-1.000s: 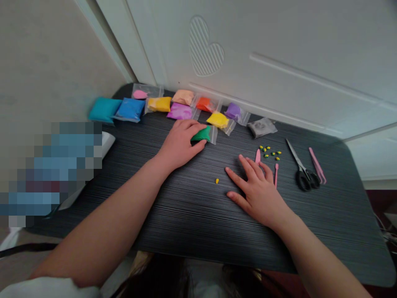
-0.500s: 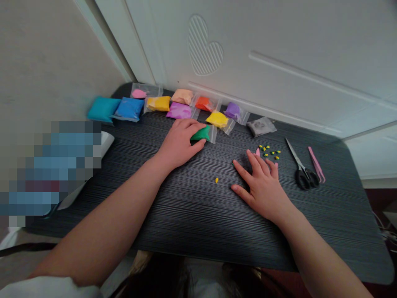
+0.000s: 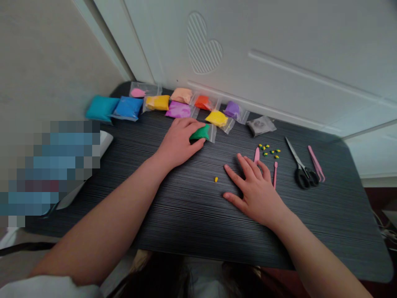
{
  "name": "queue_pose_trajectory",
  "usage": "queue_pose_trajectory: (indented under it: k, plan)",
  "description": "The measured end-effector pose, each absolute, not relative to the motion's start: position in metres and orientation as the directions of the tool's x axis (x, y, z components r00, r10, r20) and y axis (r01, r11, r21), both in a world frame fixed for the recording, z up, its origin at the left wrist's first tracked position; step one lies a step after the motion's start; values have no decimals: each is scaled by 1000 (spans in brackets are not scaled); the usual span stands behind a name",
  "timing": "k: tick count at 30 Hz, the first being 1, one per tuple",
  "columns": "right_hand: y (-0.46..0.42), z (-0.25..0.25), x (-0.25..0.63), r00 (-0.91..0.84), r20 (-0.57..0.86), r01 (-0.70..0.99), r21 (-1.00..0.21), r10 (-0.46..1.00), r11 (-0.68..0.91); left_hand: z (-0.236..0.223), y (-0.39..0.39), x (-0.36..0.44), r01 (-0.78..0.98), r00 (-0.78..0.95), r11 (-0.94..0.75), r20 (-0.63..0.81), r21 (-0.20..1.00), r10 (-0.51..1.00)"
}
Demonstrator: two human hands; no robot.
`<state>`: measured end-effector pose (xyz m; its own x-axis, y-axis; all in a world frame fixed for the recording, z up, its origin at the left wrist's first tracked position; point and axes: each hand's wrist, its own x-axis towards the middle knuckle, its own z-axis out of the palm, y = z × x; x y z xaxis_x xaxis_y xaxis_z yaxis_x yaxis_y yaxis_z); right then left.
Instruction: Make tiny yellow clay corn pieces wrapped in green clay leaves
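Observation:
A small zip bag of green modelling clay [image 3: 201,132] lies on the dark table, with my left hand [image 3: 180,142] over its left part. My thumb and fingers close around the bag, and its clear zip end sticks out to the right. Fingers spread, my right hand [image 3: 256,186] holds nothing just above or on the tabletop. To the left of its fingertips lies a tiny yellow clay piece [image 3: 216,179]. Beyond the fingers is a pink modelling knife [image 3: 257,155], partly hidden by them. A second pink tool [image 3: 275,174] lies beside the hand's right edge.
Several yellow-and-green clay bits [image 3: 265,154] lie beyond my right hand. Scissors [image 3: 300,169] and pink tweezers [image 3: 315,161] are further right. Bags of coloured clay, including yellow [image 3: 217,118], grey [image 3: 259,126] and blue [image 3: 127,108], line the back edge before a white panel [image 3: 279,82].
My right hand has shifted left and slightly toward me, uncovering more of the two pink tools. My left hand stays on the green clay bag.

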<state>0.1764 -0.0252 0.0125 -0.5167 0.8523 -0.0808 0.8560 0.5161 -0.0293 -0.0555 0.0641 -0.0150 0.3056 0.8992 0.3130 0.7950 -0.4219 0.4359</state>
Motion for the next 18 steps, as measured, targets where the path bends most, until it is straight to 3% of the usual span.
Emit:
queue_pose_trajectory:
  k: [18]
  plan:
    - [-22, 11, 180, -456, -58, 890, -3, 888, 456, -14, 64, -55, 799, 296, -410, 305, 440, 905]
